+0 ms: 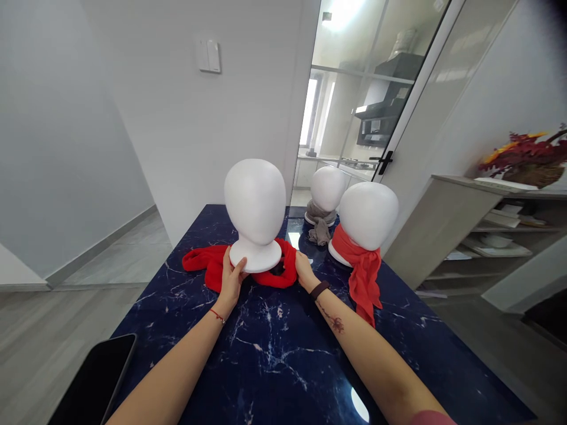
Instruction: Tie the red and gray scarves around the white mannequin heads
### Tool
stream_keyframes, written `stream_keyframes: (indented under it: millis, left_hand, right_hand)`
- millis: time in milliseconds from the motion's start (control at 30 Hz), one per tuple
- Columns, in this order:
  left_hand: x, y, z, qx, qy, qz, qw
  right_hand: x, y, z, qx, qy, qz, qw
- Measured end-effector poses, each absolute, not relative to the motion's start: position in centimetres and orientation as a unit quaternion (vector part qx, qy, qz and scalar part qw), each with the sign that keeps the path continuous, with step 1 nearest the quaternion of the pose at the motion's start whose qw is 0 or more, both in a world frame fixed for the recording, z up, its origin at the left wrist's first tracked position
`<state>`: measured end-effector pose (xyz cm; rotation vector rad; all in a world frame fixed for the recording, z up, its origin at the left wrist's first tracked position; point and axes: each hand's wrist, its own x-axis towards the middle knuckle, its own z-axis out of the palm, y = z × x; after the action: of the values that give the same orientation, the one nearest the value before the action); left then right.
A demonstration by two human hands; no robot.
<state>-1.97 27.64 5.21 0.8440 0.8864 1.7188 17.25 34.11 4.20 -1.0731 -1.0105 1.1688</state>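
A white mannequin head [256, 198] stands in front of me on the table, its round base tilted toward me. My left hand [231, 283] grips the left side of that base, thumb on top. Around and behind the base lies a bright red scarf [211, 262], its left part spread over the tabletop. On the right, my right hand [305, 271] is closed on the scarf's edge beside the base; its fingertips are partly hidden.
The dark blue marbled table [274, 360] carries two more mannequin heads to the right: one with a coral scarf [361, 260], one farther back with a grey scarf [321, 218]. A black phone [95, 381] lies at the near left. A shelf unit [478, 236] stands beyond the right side.
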Motion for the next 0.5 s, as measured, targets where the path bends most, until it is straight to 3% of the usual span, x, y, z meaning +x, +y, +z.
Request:
stream_keyframes:
  millis: [233,400,500]
  left_hand:
    - [-2.3,27.9,5.0,0.321,0.367,0.732,0.476]
    - [-2.1,27.8,5.0,0.341,0.371,0.719,0.479]
    - [-2.1,27.8,4.9,0.349,0.374,0.709,0.485]
  right_hand:
    - [17.4,33.2,5.2,-0.513,-0.494,0.306,0.632]
    - [14.7,32.2,5.3,-0.392,-0.461,0.633,0.482]
    - [13.8,31.6,5.4,-0.345,-0.369,0.708,0.494]
